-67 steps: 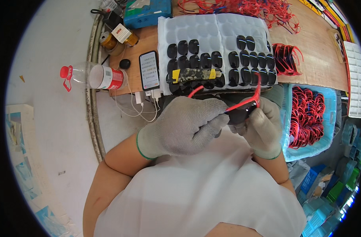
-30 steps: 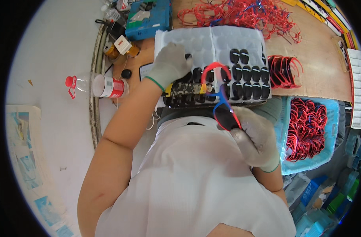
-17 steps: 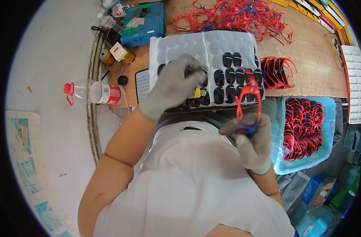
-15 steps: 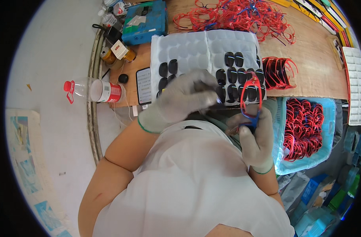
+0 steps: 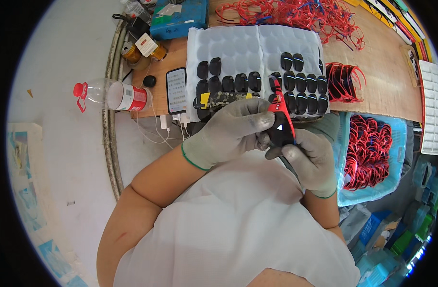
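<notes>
1. While both gloved hands meet above the lap in the head view, the red-framed sunglasses (image 5: 279,108) sit between them, tilted, near the close edge of the white lens tray (image 5: 231,44).
2. Left hand (image 5: 228,131): thumb and fingers drawn together at one side; frame, lens edge or both, cannot tell.
3. Right hand (image 5: 316,160): thumb and forefinger pinched on the opposite, lower end.
4. Step in hand, judged from the pose: working a dark lens (image 5: 281,135) against its rim. Full seating cannot be confirmed.
5. Next move, as judged, calls for a firm right-hand hold and even left-thumb pressure along the lens edge.
6. Nearby: loose dark lenses (image 5: 241,82) in rows on the tray, a yellow-and-black bar (image 5: 228,99) lying across some.
</notes>
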The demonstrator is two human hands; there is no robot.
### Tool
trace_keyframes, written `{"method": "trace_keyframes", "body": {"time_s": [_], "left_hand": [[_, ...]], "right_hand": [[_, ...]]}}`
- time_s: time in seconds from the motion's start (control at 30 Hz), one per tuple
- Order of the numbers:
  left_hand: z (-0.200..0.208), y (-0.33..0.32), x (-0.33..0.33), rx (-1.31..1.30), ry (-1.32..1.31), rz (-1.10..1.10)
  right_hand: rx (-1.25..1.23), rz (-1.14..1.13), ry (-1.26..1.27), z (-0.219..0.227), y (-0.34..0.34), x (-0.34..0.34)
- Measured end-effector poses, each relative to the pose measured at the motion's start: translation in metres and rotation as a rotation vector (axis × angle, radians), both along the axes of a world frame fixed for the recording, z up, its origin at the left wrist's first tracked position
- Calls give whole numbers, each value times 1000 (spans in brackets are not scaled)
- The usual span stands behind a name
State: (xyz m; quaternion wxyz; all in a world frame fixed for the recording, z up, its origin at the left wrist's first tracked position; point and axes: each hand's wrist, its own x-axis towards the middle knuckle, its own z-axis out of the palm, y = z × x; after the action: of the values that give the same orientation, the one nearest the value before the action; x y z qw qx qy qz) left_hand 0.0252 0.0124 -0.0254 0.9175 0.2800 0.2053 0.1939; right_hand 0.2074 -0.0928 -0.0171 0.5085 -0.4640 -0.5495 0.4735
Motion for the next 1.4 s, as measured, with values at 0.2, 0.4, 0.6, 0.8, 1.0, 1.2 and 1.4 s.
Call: {"method": "trace_keyframes", "body": {"time_s": [0.2, 0.4, 0.6, 0.8, 1.0, 1.2, 1.4], "left_hand": [[2, -3, 2, 211, 212, 17], [10, -2, 6, 344, 278, 19], [22, -13, 13, 437, 414, 118], [25, -13, 11, 380, 409, 115], [36, -12, 0, 683, 507, 100], [77, -15, 12, 621, 242, 57], [69, -12, 18, 955, 326, 8]], "right_hand": [[-34, -97, -102, 1, -9, -2], [173, -210, -342, 5, -7, -13], [307, -281, -500, 6, -3, -9], [389, -273, -698, 11, 1, -13], [283, -173, -518, 6, -2, -13], [292, -322, -384, 40, -1, -2], [173, -396, -168, 34, -9, -7]]}}
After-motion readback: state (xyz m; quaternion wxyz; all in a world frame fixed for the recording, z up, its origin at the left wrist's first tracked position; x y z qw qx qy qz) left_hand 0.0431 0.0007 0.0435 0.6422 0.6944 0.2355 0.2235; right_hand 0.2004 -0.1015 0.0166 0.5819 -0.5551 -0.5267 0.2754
